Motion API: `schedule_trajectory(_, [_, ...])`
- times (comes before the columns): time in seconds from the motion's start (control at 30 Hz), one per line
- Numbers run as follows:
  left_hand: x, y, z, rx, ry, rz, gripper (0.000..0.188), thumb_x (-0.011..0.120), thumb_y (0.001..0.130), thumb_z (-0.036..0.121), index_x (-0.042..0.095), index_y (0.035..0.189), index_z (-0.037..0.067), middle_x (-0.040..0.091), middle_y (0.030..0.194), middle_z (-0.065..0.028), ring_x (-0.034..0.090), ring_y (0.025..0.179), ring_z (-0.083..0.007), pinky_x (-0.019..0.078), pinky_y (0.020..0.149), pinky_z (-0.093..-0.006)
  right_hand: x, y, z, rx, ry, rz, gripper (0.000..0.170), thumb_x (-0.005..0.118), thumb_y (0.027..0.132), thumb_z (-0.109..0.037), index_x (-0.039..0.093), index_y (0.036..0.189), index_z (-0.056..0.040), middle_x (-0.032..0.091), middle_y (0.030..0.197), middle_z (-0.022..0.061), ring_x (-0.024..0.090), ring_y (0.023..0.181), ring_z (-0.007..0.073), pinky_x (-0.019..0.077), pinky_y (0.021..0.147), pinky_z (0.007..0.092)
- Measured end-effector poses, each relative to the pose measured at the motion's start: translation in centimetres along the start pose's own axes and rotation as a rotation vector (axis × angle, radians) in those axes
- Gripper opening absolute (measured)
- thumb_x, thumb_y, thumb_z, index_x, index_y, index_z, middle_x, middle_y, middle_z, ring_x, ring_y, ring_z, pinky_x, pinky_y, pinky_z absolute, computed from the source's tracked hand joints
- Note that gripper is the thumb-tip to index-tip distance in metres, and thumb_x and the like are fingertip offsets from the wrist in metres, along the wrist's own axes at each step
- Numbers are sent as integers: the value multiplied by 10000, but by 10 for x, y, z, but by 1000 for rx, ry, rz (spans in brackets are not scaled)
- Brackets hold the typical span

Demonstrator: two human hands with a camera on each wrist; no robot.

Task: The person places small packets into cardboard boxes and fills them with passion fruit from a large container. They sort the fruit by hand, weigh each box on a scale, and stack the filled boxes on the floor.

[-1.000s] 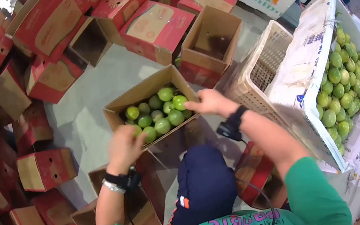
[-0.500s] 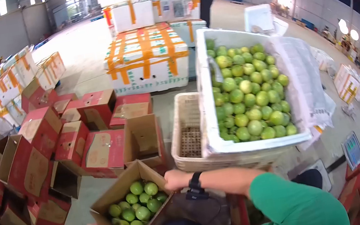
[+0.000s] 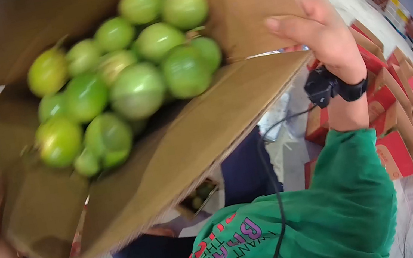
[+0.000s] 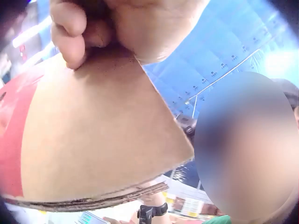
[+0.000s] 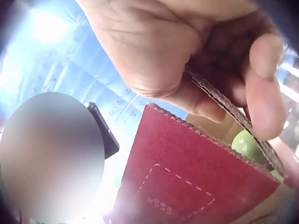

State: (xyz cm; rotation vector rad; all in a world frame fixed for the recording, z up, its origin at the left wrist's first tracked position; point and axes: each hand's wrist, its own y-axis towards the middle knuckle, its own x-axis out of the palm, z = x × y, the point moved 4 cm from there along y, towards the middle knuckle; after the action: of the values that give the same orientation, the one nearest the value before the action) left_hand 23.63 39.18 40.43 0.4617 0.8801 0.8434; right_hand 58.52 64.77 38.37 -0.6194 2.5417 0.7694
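Head view: hands [image 3: 325, 36] have raised the box [image 3: 186, 138] of green fruit [image 3: 137, 91].

From the head camera we look down into a carton [image 3: 189, 126], so near that it fills the view from 8 round to 2 o'clock. On the left wrist we sit close by the left grip [image 4: 149, 28], which looms at 12 o'clock, and face upward to blue roofing [image 4: 219, 51] at 1. On the right wrist we also face upward, with the right grip [image 5: 182, 51] near at 1 o'clock and roofing at 10. All three views share the carton, and both wrist views catch the person's blurred head [image 4: 247, 149], at 4 and 8 o'clock respectively.
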Motion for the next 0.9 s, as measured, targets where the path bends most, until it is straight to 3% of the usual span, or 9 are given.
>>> schedule_trajectory(0.07, [113, 45, 47, -108, -111, -365, 260, 558, 813, 108, 606, 1034, -18, 535, 1080, -98, 520, 992, -182, 408, 867, -284, -57, -24, 52, 152, -44, 132, 161, 628, 802, -144, 644, 836, 12, 532, 603, -30, 470, 565, 33, 389, 515, 201])
schedule_trajectory(0.17, [290, 80, 66, 204, -164, -519, 214, 582, 731, 161, 554, 647, -34, 452, 486, -54, 427, 452, -137, 345, 437, -336, -105, -59, 147, 268, -67, 316, 150, 610, 812, -118, 639, 827, 29, 547, 594, -7, 512, 519, 68, 431, 463, 252])
schedule_trajectory(0.33, [577, 34, 26, 358, 56, -771, 255, 558, 722, 225, 620, 722, -23, 610, 691, -204, 597, 673, -356, 477, 644, -429, -111, -115, 333, 730, -374, 278, 273, 601, 800, -203, 609, 713, 56, 579, 547, 149, 605, 480, 236, 483, 485, 364])
schedule_trajectory(0.47, [672, -46, -2, 172, 39, -987, 280, 540, 744, 259, 647, 762, 0, 625, 795, -227, 602, 796, -380, 476, 728, -434, -76, -170, 454, 924, -313, 271, 350, 593, 773, -278, 606, 671, 56, 591, 565, 198, 627, 570, 328, 498, 621, 419])
schedule_trajectory(0.6, [712, -61, -14, 210, 132, -1197, 370, 468, 807, 338, 629, 907, 19, 627, 903, -210, 592, 880, -379, 464, 794, -450, -82, -174, 464, 1047, -370, 26, 356, 556, 810, -287, 611, 692, 45, 615, 627, 186, 632, 632, 329, 491, 650, 427])
schedule_trajectory(0.67, [678, -22, 1, 257, -79, -1088, 318, 473, 853, 297, 594, 981, 33, 618, 893, -216, 591, 868, -360, 466, 766, -422, -122, -157, 450, 677, -745, 190, 314, 564, 842, -267, 613, 746, 28, 617, 664, 154, 635, 661, 247, 489, 639, 386])
schedule_trajectory(0.73, [602, 35, 15, 214, -247, -892, 271, 492, 876, 157, 556, 1103, 24, 613, 878, -156, 595, 816, -246, 451, 725, -344, -176, -111, 374, 695, -533, 486, 234, 580, 862, -223, 605, 846, 9, 607, 707, 99, 594, 684, 146, 475, 626, 318])
schedule_trajectory(0.8, [512, 81, 7, 279, -223, -621, 312, 491, 894, 118, 540, 1173, -14, 610, 1029, -116, 587, 915, -182, 445, 816, -287, -216, -96, 357, 351, -415, 675, 180, 598, 860, -172, 586, 917, -1, 593, 717, 58, 545, 682, 91, 452, 620, 255])
schedule_trajectory(0.9, [382, 92, -30, 76, -315, -306, 271, 438, 947, 86, 528, 1167, -45, 581, 1093, -116, 573, 991, -197, 457, 888, -304, -209, -57, 329, 273, -322, 627, 189, 599, 860, -163, 576, 964, -8, 606, 759, 45, 559, 699, 99, 453, 631, 250])
